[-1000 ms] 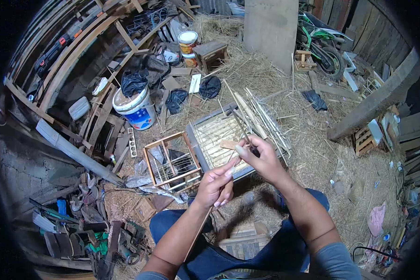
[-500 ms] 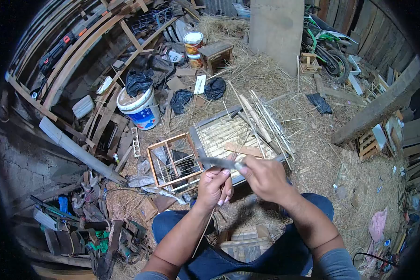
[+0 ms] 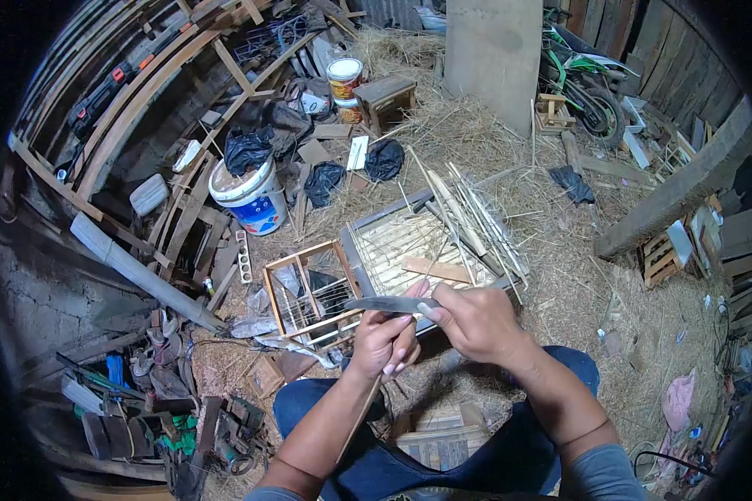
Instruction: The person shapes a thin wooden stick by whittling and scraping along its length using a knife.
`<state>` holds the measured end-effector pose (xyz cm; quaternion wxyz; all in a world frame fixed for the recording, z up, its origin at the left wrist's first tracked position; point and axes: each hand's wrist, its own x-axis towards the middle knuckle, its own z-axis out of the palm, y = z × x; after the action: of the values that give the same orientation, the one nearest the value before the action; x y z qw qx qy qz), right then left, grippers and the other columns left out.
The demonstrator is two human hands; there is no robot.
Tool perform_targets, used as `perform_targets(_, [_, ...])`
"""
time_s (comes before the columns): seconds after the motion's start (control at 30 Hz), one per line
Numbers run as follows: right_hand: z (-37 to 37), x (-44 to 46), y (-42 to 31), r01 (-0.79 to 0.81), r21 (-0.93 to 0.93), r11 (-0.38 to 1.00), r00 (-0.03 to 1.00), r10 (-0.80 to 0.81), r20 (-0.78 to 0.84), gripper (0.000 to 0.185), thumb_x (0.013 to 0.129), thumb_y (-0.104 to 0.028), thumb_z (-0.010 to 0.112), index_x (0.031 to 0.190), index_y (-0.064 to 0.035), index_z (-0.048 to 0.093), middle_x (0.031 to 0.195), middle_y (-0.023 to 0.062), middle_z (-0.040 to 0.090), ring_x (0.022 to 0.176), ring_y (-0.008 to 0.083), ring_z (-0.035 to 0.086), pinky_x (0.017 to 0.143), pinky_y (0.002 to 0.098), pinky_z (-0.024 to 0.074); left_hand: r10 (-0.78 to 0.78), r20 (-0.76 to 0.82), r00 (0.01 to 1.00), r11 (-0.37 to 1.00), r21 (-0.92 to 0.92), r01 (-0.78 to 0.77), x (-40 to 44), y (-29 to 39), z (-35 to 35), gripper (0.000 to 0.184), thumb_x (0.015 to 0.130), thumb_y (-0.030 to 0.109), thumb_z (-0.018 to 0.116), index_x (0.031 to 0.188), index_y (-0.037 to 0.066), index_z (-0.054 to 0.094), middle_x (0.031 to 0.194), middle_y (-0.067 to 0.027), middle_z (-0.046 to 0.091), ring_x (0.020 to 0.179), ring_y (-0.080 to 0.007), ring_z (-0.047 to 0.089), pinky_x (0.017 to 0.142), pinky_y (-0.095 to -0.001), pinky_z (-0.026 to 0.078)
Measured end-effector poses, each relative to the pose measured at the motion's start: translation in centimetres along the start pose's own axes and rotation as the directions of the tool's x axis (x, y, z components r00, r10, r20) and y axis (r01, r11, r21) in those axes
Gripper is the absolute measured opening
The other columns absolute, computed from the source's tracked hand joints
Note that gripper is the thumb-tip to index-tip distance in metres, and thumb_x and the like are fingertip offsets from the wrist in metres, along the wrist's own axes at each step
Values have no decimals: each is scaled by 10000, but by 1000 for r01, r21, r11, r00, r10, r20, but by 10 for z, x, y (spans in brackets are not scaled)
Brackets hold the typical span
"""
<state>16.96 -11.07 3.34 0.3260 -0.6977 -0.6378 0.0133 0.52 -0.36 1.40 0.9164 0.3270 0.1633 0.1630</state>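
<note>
My right hand [image 3: 476,324] is closed round the handle of a knife [image 3: 384,304], its blade pointing left just above my other hand. In my left hand [image 3: 382,344], closed fingers grip a thin bamboo strip [image 3: 361,422]; the strip runs down along my forearm, and its upper end passes behind the blade. Whether the edge touches the strip I cannot tell. Beyond my hands lies a wooden frame with thin bars [image 3: 312,290]. Beside it is a grey-edged tray [image 3: 361,257] bearing split sticks [image 3: 464,209] and a small flat board [image 3: 436,269].
A white-and-blue bucket [image 3: 255,200] with a black bag on top stands at the left. Farther back are a small wooden stool [image 3: 386,98] and stacked paint pails [image 3: 345,79]. A slanting post [image 3: 685,188] and a motorbike [image 3: 589,100] are on the right. Straw and shavings cover the ground.
The knife blade has turned flatter to view and sits slightly lower. The bamboo strip has shifted downward a little and shows more plainly below my left hand.
</note>
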Motion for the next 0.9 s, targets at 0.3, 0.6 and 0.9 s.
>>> perform_targets(0.3, [-9, 10, 5, -112, 94, 989, 991, 118, -59, 267, 987, -342, 504, 858, -117, 563, 609, 97, 612, 516, 281, 619, 437, 417, 442, 88, -55, 995, 987, 136, -80, 0, -4, -7, 372, 1004, 111, 505, 1357, -5, 519, 564, -65, 552, 317, -74, 365, 356, -215, 356])
perform_targets(0.6, [3, 4, -1, -32, 67, 997, 999, 30, 36, 247, 957, -319, 546, 845, -99, 541, 631, 112, 625, 549, 331, 624, 456, 446, 450, 126, -130, 983, 955, 283, -85, 0, -4, -10, 376, 970, 98, 536, 1314, -53, 534, 569, -76, 553, 316, -93, 383, 371, -252, 381])
perform_targets(0.9, [2, 5, 9, -70, 11, 997, 997, 71, -42, 254, 983, -339, 502, 840, -144, 579, 569, 91, 595, 478, 293, 603, 415, 427, 441, 123, -135, 983, 945, 319, -74, 2, -5, -8, 266, 982, 113, 544, 1163, -61, 631, 525, -61, 546, 312, -83, 395, 345, -232, 369])
